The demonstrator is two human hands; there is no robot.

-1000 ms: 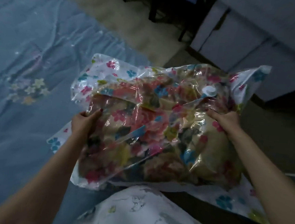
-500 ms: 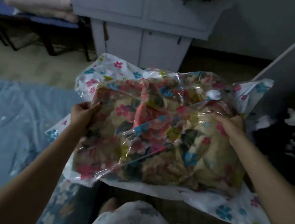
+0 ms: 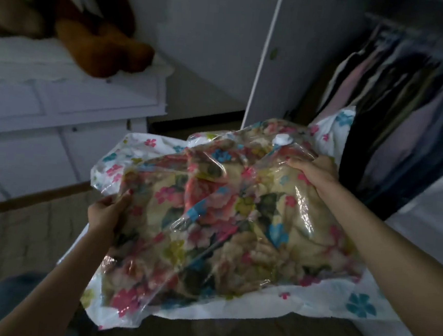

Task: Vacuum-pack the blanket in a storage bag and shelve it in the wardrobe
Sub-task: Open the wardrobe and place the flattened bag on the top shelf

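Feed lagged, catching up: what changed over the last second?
The person turned from the blue bedding toward the open wardrobe, carrying the storage bag up to the hanging clothes. Nothing was let go: the left hand and right hand grip the bag's same sides, blanket sealed inside.

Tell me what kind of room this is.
Most likely a bedroom. An open wardrobe shows hanging clothes, a teddy bear sits on a white dresser, and both hands carry a vacuum-packed blanket towards the wardrobe.
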